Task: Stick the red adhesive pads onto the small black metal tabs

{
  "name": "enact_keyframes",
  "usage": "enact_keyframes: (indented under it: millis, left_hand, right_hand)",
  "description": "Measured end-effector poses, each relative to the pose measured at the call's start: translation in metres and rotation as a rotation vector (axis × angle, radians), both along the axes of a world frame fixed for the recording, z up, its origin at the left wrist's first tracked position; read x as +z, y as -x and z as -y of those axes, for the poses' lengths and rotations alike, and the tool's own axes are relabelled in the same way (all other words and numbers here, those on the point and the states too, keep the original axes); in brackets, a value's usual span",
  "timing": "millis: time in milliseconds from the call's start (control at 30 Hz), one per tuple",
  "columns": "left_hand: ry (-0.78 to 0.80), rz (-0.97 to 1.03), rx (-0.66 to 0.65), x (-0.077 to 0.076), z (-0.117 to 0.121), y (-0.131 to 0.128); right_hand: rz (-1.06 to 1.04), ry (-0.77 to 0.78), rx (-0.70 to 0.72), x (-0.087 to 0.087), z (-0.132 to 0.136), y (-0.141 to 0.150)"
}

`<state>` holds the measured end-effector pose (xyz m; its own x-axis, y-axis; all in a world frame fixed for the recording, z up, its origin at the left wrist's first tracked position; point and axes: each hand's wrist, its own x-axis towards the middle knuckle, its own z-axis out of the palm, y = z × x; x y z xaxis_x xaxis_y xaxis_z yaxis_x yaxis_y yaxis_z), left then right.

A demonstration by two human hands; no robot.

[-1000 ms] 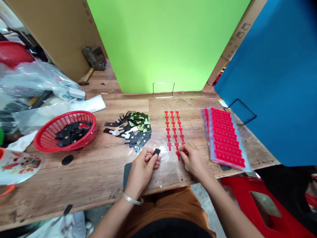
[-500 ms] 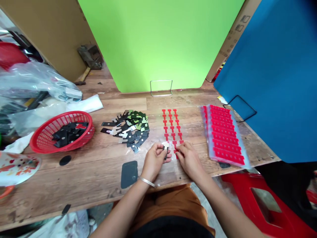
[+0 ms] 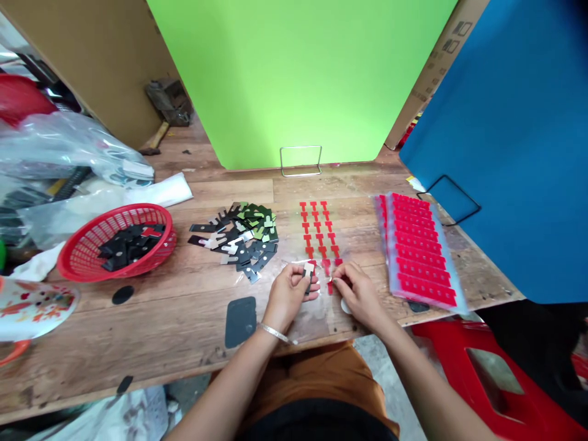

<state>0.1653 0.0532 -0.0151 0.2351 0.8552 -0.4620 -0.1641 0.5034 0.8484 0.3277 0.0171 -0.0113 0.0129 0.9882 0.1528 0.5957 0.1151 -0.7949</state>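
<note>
My left hand [image 3: 287,294] is closed around a flat black plate [image 3: 308,277] with a pale metal end. Beside it, the thumb and fingers of my right hand [image 3: 361,291] pinch the edge of a red T-shaped piece [image 3: 329,288] at the near end of the rows. Red T-shaped pieces [image 3: 319,237] lie in three columns on what looks like a clear sheet, just beyond my hands. A loose pile of similar black and metal plates [image 3: 255,251], some reflecting green, lies to the left.
A red plastic basket [image 3: 158,252] at left holds black plates. Right of my hands is a stack of clear sheets [image 3: 420,248] bearing red pieces. Green [image 3: 298,79] and blue [image 3: 500,153] boards stand behind. A patterned cup [image 3: 34,309] is at far left.
My right hand has shifted slightly right and turned, drawing at the near red piece. A small white round spot now shows beside it. My left hand keeps hold of the plate.
</note>
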Motion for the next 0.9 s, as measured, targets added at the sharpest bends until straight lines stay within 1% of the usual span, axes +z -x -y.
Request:
enact_keyframes:
  millis: [100, 200, 300, 400, 533, 633, 767, 900]
  left_hand:
    - [-0.005, 0.001, 0.008, 0.0, 0.0, 0.0]
    - [-0.002, 0.016, 0.008, 0.002, 0.0, 0.0]
    - [0.014, 0.054, -0.001, 0.005, 0.001, 0.003]
    - [0.053, 0.113, -0.018, 0.011, 0.007, 0.01]
    - [0.112, 0.187, -0.012, 0.02, 0.02, 0.019]
    - [0.144, 0.187, 0.007, 0.024, 0.026, 0.023]
    - [0.149, 0.189, 0.024, 0.025, 0.028, 0.024]
    - [0.125, 0.21, 0.027, 0.023, 0.028, 0.024]
  right_hand:
    - [-0.15, 0.078, -0.025, 0.003, 0.003, -0.004]
    - [-0.359, 0.136, -0.097, 0.007, 0.005, -0.003]
    - [-0.554, 0.167, -0.188, 0.01, 0.006, 0.002]
    - [-0.68, 0.2, -0.21, 0.012, 0.004, 0.011]
    - [-0.724, 0.198, -0.193, 0.01, 0.005, 0.03]
    - [-0.732, 0.187, -0.204, 0.008, 0.007, 0.047]
    - [-0.74, 0.157, -0.201, 0.004, 0.011, 0.062]
    - [-0.767, 0.152, -0.225, 0.003, 0.012, 0.069]
